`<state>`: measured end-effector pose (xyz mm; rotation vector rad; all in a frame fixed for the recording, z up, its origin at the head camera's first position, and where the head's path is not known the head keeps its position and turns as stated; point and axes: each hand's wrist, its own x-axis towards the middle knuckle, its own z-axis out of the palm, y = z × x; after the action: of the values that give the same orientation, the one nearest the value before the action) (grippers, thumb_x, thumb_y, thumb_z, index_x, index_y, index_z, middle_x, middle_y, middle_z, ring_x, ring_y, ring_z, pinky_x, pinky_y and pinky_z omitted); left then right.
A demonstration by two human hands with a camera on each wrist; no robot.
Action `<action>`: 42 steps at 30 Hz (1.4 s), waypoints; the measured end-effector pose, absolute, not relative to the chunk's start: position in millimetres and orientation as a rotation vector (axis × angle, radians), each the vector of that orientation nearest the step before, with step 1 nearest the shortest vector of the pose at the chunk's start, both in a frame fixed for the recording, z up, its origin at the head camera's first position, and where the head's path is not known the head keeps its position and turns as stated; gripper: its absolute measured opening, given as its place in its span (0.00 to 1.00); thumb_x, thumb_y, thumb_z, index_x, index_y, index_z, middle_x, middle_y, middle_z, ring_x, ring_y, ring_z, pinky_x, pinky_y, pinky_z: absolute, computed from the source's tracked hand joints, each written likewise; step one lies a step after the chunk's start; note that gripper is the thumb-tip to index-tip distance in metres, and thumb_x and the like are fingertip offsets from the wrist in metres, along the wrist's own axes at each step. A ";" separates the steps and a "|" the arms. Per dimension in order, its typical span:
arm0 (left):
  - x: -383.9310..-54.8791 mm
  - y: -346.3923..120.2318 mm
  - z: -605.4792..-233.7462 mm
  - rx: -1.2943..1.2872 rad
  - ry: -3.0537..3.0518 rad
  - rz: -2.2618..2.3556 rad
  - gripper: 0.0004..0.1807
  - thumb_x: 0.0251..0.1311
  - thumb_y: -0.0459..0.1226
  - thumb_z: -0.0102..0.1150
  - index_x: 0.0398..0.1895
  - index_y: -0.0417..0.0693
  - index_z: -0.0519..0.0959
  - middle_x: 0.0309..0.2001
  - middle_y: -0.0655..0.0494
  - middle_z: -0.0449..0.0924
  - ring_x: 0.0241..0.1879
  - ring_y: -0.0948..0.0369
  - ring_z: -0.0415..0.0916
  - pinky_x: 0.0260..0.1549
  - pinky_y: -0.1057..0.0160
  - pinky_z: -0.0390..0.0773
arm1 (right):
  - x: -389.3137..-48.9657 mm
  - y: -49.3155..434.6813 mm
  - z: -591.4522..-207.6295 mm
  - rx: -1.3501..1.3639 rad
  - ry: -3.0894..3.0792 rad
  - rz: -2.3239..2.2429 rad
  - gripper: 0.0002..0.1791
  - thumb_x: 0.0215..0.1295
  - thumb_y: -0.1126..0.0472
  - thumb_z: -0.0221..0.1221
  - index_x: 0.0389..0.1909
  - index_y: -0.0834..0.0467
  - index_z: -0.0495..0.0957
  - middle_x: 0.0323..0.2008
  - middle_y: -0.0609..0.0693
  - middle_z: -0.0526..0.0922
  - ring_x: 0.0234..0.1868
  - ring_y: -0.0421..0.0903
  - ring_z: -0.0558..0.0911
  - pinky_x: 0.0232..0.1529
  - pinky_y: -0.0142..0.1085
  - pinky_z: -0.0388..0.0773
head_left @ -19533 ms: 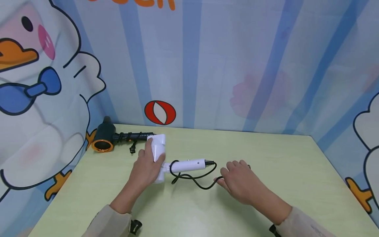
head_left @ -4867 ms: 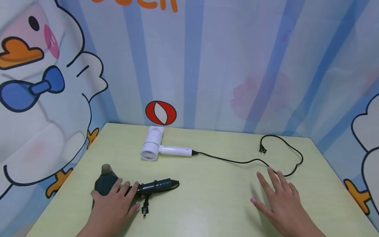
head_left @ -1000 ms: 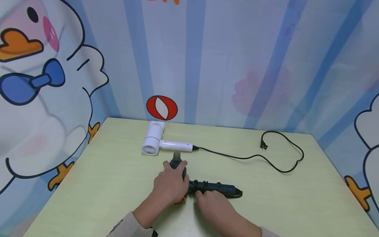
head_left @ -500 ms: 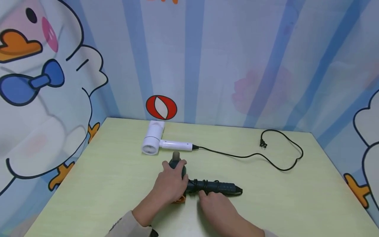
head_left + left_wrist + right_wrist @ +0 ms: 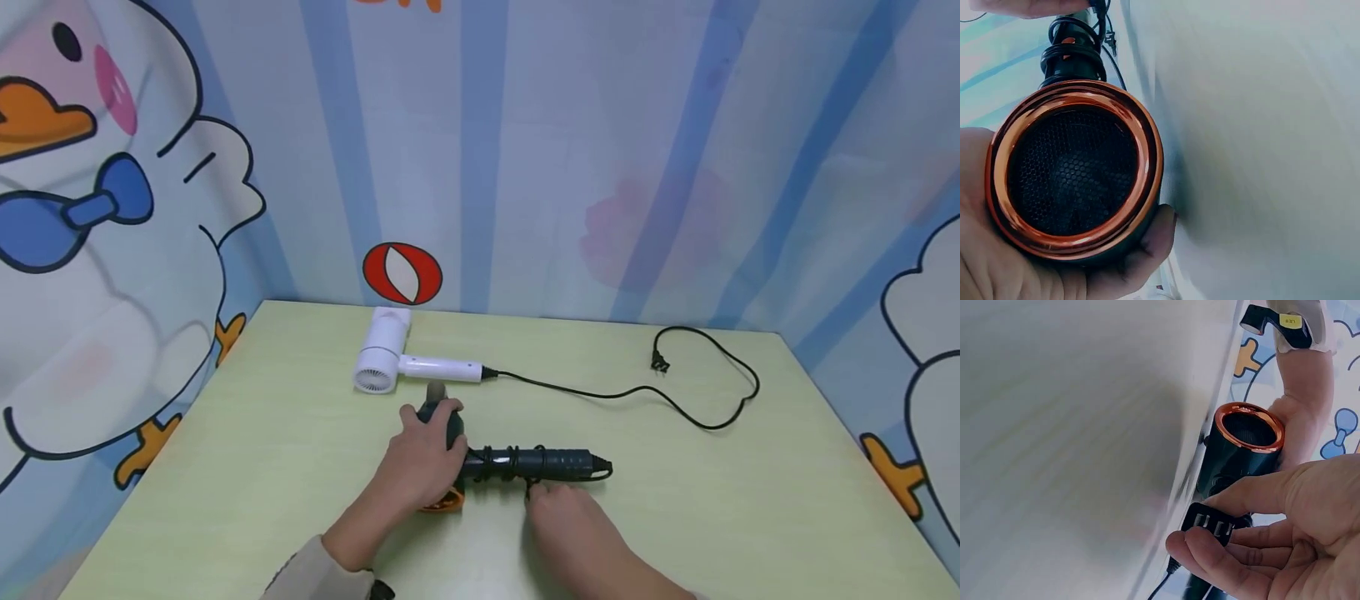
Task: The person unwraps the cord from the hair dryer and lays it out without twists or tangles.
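A dark green hair dryer (image 5: pixel 562 463) with a copper-orange rim lies at the middle front of the table, black cord wound round its handle. My left hand (image 5: pixel 423 462) grips its head from above; in the left wrist view the fingers curl round the barrel beside the mesh grille (image 5: pixel 1075 172). Just below the handle, my right hand (image 5: pixel 573 529) pinches the black plug (image 5: pixel 1210 524) between thumb and fingers, its metal prongs showing in the right wrist view. A short stretch of cord runs from the plug.
Behind, a white hair dryer (image 5: pixel 386 346) lies on the pale table (image 5: pixel 247 483). Its black cord (image 5: pixel 577 392) stretches to the right and loops back to a plug (image 5: pixel 659 362). A cartoon-printed backdrop (image 5: pixel 540 167) stands along the table's back edge.
Earlier both hands worked on the white hair dryer and its cord; it now lies at the back, cord unwound. The dark one came to the front middle. Lately my right hand shifted slightly right.
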<state>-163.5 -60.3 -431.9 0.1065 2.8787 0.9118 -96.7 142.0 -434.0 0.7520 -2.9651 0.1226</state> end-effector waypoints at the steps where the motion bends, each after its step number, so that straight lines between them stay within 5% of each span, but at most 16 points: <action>1: -163.6 -61.2 -432.3 0.102 2.868 0.931 0.24 0.73 0.46 0.51 0.71 0.62 0.67 0.62 0.29 0.57 0.23 0.48 0.72 0.22 0.55 0.72 | -97.0 143.1 -433.6 0.736 -2.972 0.138 0.04 0.53 0.76 0.63 0.27 0.66 0.79 0.21 0.52 0.78 0.23 0.48 0.81 0.25 0.40 0.79; 7: -165.3 -67.0 -430.8 0.090 2.804 1.041 0.24 0.75 0.48 0.49 0.72 0.65 0.64 0.64 0.30 0.56 0.18 0.50 0.72 0.18 0.56 0.70 | -98.6 150.1 -433.2 0.588 -3.051 0.280 0.05 0.59 0.73 0.64 0.35 0.70 0.82 0.27 0.56 0.79 0.26 0.46 0.79 0.27 0.40 0.79; 12: -166.2 -70.0 -426.4 0.089 2.808 1.068 0.25 0.75 0.50 0.49 0.73 0.67 0.64 0.65 0.31 0.57 0.25 0.48 0.73 0.22 0.56 0.71 | -102.6 159.1 -437.3 0.545 -3.032 0.381 0.11 0.58 0.73 0.65 0.41 0.73 0.81 0.31 0.57 0.77 0.28 0.45 0.75 0.30 0.40 0.79; 20: -161.1 -74.6 -414.5 0.077 2.787 1.091 0.25 0.75 0.51 0.48 0.73 0.71 0.63 0.65 0.34 0.59 0.33 0.46 0.75 0.27 0.55 0.73 | -118.7 177.6 -438.8 0.569 -2.984 0.442 0.07 0.55 0.74 0.63 0.37 0.69 0.79 0.32 0.54 0.81 0.37 0.50 0.80 0.41 0.48 0.79; 25: -157.5 -77.6 -409.1 0.108 2.778 1.086 0.25 0.75 0.52 0.49 0.73 0.73 0.62 0.65 0.35 0.59 0.37 0.44 0.75 0.30 0.54 0.74 | -128.4 193.0 -442.5 0.632 -2.928 0.317 0.06 0.55 0.71 0.65 0.34 0.63 0.80 0.31 0.50 0.81 0.34 0.45 0.80 0.40 0.43 0.80; 32: -149.2 -79.7 -405.1 0.168 2.724 1.108 0.24 0.75 0.52 0.50 0.71 0.76 0.63 0.65 0.37 0.60 0.37 0.46 0.76 0.29 0.55 0.74 | -139.3 211.9 -436.6 0.729 -2.818 0.398 0.07 0.67 0.70 0.62 0.35 0.60 0.72 0.31 0.46 0.67 0.30 0.38 0.66 0.31 0.34 0.74; 42: -143.7 -82.8 -404.9 0.210 2.742 1.066 0.23 0.74 0.51 0.51 0.70 0.79 0.63 0.65 0.38 0.60 0.35 0.47 0.77 0.29 0.55 0.76 | -158.0 227.6 -423.9 0.834 -2.747 0.208 0.10 0.63 0.72 0.61 0.42 0.64 0.72 0.34 0.50 0.71 0.34 0.42 0.70 0.37 0.38 0.76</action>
<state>-143.7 -82.8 -404.9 0.2096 2.7417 1.0664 -158.0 227.6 -423.9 0.8338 -2.7470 0.2076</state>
